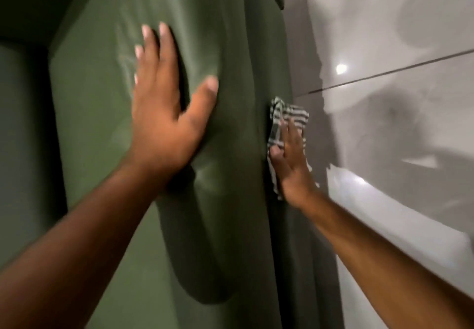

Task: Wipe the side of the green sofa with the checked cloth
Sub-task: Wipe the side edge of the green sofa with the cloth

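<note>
The green sofa (pixel 102 149) fills the left and middle of the head view, its fabric soft and creased. My left hand (pixel 164 108) lies flat on its top surface, fingers spread, and holds nothing. The checked cloth (pixel 291 116), green and white, is bunched against the sofa's outer side at the right edge. My right hand (pixel 289 159) presses flat on the cloth, fingers pointing away from me, and pins it to the fabric. Part of the cloth is hidden under that hand.
A glossy pale tiled floor (pixel 397 128) lies to the right of the sofa, with a dark grout line, light reflections and shadows on it. The sofa's seat (pixel 18 136) shows dark at the far left.
</note>
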Available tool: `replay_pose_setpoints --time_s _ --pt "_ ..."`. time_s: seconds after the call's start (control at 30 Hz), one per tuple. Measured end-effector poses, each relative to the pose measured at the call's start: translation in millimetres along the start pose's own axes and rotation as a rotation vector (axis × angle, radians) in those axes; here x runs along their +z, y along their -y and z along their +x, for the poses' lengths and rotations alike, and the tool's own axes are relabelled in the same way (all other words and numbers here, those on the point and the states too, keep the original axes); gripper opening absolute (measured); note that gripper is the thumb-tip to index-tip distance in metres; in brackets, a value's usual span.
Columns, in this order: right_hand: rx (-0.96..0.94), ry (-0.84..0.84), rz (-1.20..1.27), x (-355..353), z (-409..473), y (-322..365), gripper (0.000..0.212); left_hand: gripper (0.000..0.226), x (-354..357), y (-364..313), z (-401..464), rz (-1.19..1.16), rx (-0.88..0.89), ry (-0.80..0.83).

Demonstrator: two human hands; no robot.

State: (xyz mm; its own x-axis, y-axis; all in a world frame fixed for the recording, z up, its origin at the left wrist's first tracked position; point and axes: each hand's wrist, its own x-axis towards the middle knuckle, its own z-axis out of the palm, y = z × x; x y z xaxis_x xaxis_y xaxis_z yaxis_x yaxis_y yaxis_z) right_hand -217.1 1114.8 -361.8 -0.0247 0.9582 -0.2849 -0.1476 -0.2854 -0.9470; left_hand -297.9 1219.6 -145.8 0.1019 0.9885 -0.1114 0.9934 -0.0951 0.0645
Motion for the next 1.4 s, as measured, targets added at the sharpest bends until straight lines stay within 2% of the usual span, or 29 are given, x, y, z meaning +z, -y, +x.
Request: replay_pose_setpoints --time_s 0.07,0.17,0.23,0.33,0.43,0.5,0.57,0.7,0.8,0.97,1.07,1.13,1.2,1.3,1.37,1.4 --pt "-0.008 -0.015 -0.005 6 -33 -2 0.053 0.089 -4 -3 -60 0.038 0.004 0.053" --pt "0.052 -0.016 -0.055 11 -61 2 0.058 0.083 -1 -4 -121 0.08 0.026 0.043" --pt "0.088 -0.006 -0.059 5 -58 0 0.06 0.081 6 -4 -132 0.066 0.016 0.012" --pt "0.033 0.028 -0.126 3 -23 -5 0.067 0.083 14 -2 -128 0.093 0.033 -0.086" --pt "0.023 -0.008 -0.126 2 32 -5 0.073 0.09 23 -6 -128 0.11 0.066 -0.13" --pt "0.053 -0.075 -0.154 -3 39 0 0.067 0.091 25 -9 -128 0.091 0.051 -0.137" --pt "0.041 -0.064 -0.124 1 -3 5 0.057 0.091 27 -10 -124 0.089 0.035 -0.143" --pt "0.099 0.012 -0.127 15 -183 -16 0.055 0.093 23 -13 -125 0.095 0.035 -0.169" --pt "0.211 0.052 -0.163 28 -225 -37 0.054 0.093 22 -12 -127 0.079 0.038 -0.138" --pt "0.11 -0.007 -0.194 15 -141 -32 0.066 0.093 13 -9 -178 -0.014 -0.026 0.013" --pt "0.09 -0.03 -0.128 12 -48 -7 0.065 0.095 14 -16 -227 0.013 -0.057 0.051" --pt "0.085 -0.049 -0.151 14 -38 0 0.064 0.095 14 -18 -238 -0.001 -0.081 0.057" --pt "0.058 -0.045 -0.16 20 -85 -17 0.067 0.093 15 -18 -236 -0.002 -0.087 0.044" --pt "0.092 -0.031 -0.025 24 -217 -51 0.053 0.092 15 -19 -246 0.019 -0.087 0.047" --pt "0.202 0.001 0.043 30 -282 -58 0.054 0.092 18 -21 -269 0.028 -0.112 0.053" --pt "0.268 0.025 -0.002 32 -296 -60 0.057 0.091 20 -23 -282 0.031 -0.117 0.053"
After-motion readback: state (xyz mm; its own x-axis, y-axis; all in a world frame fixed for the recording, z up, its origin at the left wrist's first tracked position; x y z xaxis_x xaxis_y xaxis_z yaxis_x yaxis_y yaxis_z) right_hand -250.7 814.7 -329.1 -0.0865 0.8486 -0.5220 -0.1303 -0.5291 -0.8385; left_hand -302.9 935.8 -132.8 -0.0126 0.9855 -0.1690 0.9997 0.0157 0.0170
